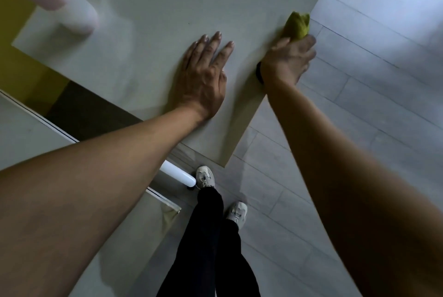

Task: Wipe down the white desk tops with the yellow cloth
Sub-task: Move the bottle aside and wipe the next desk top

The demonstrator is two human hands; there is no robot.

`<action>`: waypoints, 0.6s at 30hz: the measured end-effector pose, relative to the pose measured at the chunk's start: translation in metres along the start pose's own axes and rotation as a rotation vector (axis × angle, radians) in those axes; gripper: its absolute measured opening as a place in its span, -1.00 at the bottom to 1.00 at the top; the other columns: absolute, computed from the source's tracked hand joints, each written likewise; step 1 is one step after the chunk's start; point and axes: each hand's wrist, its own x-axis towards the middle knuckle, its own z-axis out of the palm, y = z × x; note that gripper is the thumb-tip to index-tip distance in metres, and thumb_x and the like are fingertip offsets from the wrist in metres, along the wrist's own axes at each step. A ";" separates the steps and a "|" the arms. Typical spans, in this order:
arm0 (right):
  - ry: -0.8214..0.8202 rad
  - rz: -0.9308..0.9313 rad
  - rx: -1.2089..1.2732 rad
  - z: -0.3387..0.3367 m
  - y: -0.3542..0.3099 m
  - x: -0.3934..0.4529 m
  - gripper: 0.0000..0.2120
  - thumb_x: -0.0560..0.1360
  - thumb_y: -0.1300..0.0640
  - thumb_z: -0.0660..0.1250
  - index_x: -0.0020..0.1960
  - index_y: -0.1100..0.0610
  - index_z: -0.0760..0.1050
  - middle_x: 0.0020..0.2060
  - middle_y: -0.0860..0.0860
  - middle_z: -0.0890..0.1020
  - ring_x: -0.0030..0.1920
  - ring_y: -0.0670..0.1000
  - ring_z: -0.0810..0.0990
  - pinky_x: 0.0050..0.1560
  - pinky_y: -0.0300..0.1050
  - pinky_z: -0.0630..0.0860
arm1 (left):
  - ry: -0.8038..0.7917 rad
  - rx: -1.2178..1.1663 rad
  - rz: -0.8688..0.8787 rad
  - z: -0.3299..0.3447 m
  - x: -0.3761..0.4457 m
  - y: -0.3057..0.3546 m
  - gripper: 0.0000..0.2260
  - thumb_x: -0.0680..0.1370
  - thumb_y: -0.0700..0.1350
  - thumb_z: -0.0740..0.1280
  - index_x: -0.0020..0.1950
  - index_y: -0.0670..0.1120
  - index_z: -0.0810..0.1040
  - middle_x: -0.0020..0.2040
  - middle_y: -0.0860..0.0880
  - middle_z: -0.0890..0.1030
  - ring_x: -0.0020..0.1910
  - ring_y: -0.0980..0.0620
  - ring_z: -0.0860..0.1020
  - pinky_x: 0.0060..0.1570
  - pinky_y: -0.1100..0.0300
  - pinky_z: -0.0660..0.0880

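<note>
the left hand lies flat, fingers straight, on the white desk top at mid-frame. just to its right, the right hand clenches the bunched yellow cloth at the desk's right edge, above the grey floor.

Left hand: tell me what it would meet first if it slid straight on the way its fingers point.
The left hand lies flat on the white desk top; its fingers point up-right over bare surface. The way looks free to the far edge, though depth is unclear.
</note>
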 end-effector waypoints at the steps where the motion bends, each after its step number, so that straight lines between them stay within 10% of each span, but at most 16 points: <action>1: 0.012 -0.008 -0.008 -0.001 -0.005 0.009 -0.49 0.69 0.01 0.08 0.58 0.13 0.06 0.45 0.17 0.26 0.47 0.22 0.28 0.46 0.14 0.25 | -0.004 0.002 -0.003 -0.001 0.000 0.000 -0.47 0.61 -0.10 0.11 0.61 -0.04 0.38 0.63 -0.14 0.32 0.61 -0.21 0.26 0.63 -0.05 0.09; 10: -0.121 0.054 -0.023 -0.006 0.035 -0.065 -0.49 0.67 -0.04 0.07 0.56 0.08 0.04 0.44 0.12 0.25 0.41 0.21 0.33 0.42 0.28 0.33 | 0.019 0.001 0.017 -0.002 0.004 0.000 -0.44 0.56 -0.10 0.10 0.57 -0.08 0.44 0.58 -0.17 0.39 0.56 -0.26 0.35 0.58 -0.12 0.21; 18: -0.474 -0.116 -0.272 -0.054 0.058 -0.088 -0.62 0.69 0.00 0.11 0.43 0.15 0.22 0.21 0.08 0.39 0.21 0.08 0.41 0.22 0.01 0.39 | -0.015 0.012 0.000 -0.001 0.006 -0.001 -0.45 0.57 -0.14 0.16 0.59 -0.05 0.40 0.61 -0.15 0.36 0.57 -0.23 0.33 0.59 -0.09 0.20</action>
